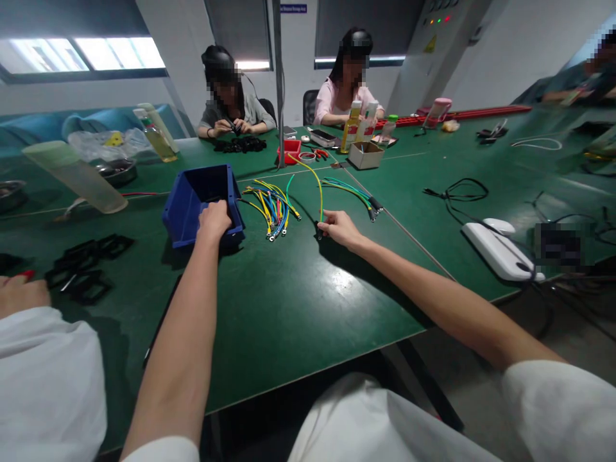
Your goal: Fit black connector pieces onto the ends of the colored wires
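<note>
My left hand (214,220) reaches over the near wall of a blue plastic bin (179,215), its fingers down inside and hidden from me. Pinched in my right hand (339,229) is a yellow-green wire (320,186), held near its lower end, where a dark sleeve and a ring terminal show. The wire curves up and away to the left. Between my hands lies a loose pile of wires (272,205) in yellow, blue, red and green with ring terminals. Beyond my right hand rests a bundle of wires (353,194) with black sleeves at the near end.
A red bin (289,151), red-handled pliers (320,153), a small carton (366,155) and bottles (350,128) stand farther back. Black frames (86,269) lie left beside a neighbour's hand (22,295). A white device (500,250) with cables sits right. Two people work opposite.
</note>
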The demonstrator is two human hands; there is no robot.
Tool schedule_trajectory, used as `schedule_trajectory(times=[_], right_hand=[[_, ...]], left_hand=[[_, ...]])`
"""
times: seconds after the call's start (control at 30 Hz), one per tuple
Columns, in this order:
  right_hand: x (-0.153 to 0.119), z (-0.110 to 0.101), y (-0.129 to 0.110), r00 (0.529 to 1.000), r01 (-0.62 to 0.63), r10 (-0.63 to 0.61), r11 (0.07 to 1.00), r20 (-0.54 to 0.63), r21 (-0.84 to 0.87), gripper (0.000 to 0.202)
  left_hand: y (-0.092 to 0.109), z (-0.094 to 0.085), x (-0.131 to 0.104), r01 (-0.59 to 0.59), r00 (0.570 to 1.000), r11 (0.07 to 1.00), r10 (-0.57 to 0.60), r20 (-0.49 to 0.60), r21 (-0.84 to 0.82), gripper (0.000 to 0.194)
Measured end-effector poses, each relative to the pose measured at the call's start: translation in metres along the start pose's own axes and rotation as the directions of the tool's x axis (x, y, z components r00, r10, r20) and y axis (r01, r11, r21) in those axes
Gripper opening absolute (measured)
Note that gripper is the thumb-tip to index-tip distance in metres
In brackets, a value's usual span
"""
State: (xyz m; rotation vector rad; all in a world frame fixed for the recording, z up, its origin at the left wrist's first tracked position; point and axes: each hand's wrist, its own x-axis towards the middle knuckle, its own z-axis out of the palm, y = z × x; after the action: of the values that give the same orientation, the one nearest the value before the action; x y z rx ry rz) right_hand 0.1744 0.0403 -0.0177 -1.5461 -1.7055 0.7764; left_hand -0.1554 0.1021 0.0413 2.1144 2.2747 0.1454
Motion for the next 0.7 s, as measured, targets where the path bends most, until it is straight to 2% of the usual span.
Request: schedule_trajectory(times=[0.17,0.4,0.6,0.7], right_hand=[[-0.001,-0.004,-0.006,0.995,-0.097,0.097,0.992,-0.006,0.080,0.027],[-0.002,-0.016,-0.010,0.982,-0.190,0.190,0.971,0.015,0.147,0.035],[-0.007,-0.041,-0.002,0.968,-0.252,0.251,0.964,0.027,0.078,0.037],[-0.007,-0.053,0.002,0.962,-0.273,0.272,0.962,0.023,0.014,0.030]], left_hand=[[-0.002,0.000,0.001,-0.004,0.999,1.000,0.003,-0.039,-0.028,0.042],[0.002,-0.010,-0.007,0.021,0.999,0.998,-0.022,-0.022,-0.065,0.035],[0.001,-0.014,-0.004,0.062,0.998,0.993,-0.065,-0.020,-0.104,0.034],[-0.006,-0.009,0.001,0.073,0.996,0.990,-0.078,-0.033,-0.124,0.036]])
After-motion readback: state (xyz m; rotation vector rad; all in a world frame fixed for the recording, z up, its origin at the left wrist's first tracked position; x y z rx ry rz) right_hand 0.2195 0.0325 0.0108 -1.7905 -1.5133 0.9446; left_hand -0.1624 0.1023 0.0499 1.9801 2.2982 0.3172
